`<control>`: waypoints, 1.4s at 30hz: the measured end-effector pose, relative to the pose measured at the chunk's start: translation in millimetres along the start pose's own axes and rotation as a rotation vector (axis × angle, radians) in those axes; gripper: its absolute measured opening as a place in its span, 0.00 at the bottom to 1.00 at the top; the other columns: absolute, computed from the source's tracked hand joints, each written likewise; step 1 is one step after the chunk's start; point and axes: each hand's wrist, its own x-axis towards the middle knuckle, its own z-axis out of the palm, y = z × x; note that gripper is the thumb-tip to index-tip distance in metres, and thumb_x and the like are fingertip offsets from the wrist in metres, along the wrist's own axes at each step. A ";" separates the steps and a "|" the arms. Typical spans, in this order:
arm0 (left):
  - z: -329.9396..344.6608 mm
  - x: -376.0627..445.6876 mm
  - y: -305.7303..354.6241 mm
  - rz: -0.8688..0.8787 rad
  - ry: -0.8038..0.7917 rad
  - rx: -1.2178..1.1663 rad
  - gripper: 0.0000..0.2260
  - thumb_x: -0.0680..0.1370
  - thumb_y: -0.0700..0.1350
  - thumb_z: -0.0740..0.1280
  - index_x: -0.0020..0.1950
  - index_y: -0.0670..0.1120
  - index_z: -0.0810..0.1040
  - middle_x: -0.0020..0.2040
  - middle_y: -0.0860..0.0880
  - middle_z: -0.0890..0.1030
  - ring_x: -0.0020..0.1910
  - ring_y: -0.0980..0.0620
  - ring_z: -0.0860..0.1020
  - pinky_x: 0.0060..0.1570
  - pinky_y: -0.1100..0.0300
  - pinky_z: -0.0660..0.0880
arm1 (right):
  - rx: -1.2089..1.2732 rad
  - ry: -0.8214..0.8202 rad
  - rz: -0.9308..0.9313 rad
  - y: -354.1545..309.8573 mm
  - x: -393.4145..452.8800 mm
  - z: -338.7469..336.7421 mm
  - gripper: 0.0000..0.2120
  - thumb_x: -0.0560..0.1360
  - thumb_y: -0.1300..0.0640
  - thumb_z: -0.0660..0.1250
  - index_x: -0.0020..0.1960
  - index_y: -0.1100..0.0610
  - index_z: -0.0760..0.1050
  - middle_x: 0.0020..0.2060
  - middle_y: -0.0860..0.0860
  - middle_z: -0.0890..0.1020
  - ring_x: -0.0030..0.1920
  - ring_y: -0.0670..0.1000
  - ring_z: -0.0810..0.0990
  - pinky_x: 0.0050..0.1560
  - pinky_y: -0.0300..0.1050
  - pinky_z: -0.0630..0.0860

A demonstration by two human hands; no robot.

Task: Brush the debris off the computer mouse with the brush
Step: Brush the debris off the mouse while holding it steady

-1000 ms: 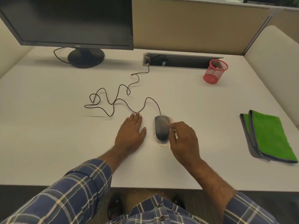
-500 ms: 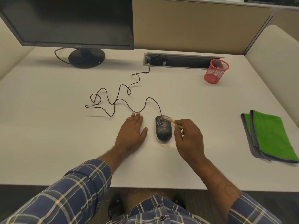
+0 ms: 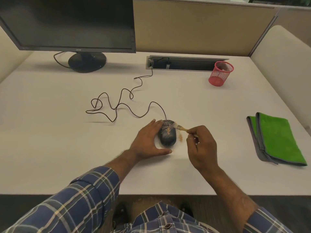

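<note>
White desk (image 3: 50,148) was spread under the computer mouse (image 3: 167,136), which lay towards its front edge. It was braced by the left hand (image 3: 146,146), fingers straight along its left side, thumb stretched below. The brush (image 3: 180,128) was pinched in the curled fingers of the right hand (image 3: 202,148), bristles touching the mouse's far right corner. Debris (image 3: 168,130) (orange grains) was strewn on top; by too hard a stroke it could be scattered wide or driven into its seams.

White desk (image 3: 50,140), mouse (image 3: 167,134), monitor (image 3: 70,22), cup (image 3: 220,74), cloth (image 3: 279,137)
</note>
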 end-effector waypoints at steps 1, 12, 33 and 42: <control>0.8 0.4 -1.0 -0.009 0.006 -0.003 0.52 0.64 0.72 0.72 0.79 0.50 0.56 0.79 0.54 0.59 0.79 0.55 0.51 0.76 0.58 0.52 | 0.003 0.007 0.006 -0.7 1.4 -1.4 0.08 0.74 0.54 0.58 0.45 0.56 0.74 0.36 0.45 0.74 0.37 0.44 0.73 0.36 0.34 0.68; 0.6 0.5 -0.2 -0.060 0.002 -0.038 0.50 0.67 0.69 0.72 0.80 0.49 0.54 0.80 0.53 0.57 0.79 0.54 0.51 0.75 0.61 0.49 | 0.032 -0.038 0.120 13.6 3.5 -6.3 0.03 0.75 0.58 0.62 0.46 0.53 0.74 0.34 0.41 0.75 0.35 0.42 0.74 0.34 0.27 0.66; -6.2 25.3 -16.3 -0.071 -0.047 0.052 0.56 0.54 0.82 0.64 0.77 0.55 0.60 0.78 0.55 0.59 0.79 0.52 0.43 0.77 0.48 0.49 | 0.018 -0.113 0.141 16.5 22.0 -7.0 0.04 0.72 0.58 0.61 0.41 0.54 0.74 0.28 0.43 0.73 0.30 0.45 0.71 0.30 0.32 0.63; -5.7 24.2 -14.1 -0.045 -0.022 0.048 0.54 0.56 0.79 0.67 0.76 0.52 0.64 0.74 0.56 0.65 0.79 0.52 0.48 0.77 0.51 0.53 | 0.065 -0.077 0.145 15.9 32.1 -5.5 0.04 0.72 0.59 0.62 0.40 0.55 0.74 0.29 0.44 0.74 0.29 0.45 0.70 0.30 0.32 0.63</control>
